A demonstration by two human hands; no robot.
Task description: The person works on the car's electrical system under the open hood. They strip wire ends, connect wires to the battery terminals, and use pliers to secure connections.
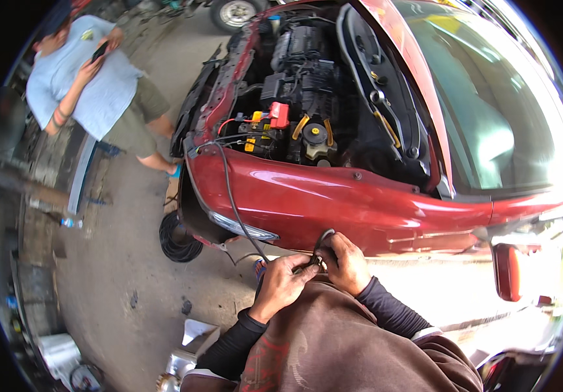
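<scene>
In front of my waist, both hands are closed on a black cable [231, 193]. My left hand [280, 285] pinches it between thumb and fingers. Close beside it, my right hand [348, 266] grips a short bent piece of the cable, which curves up above the fingers. What lies between the fingertips is too small to make out. From my hands the cable rises over the red fender [307, 189] into the open engine bay. There it passes near the battery [255, 142], which has a red terminal cover [279, 115].
A brake fluid reservoir [315, 134] with a black cap sits beside the battery. A coil of black cable [180, 238] lies on the floor near the car's front corner. At the left, another person [95, 78] stands holding a phone. The side mirror [507, 271] sticks out at right.
</scene>
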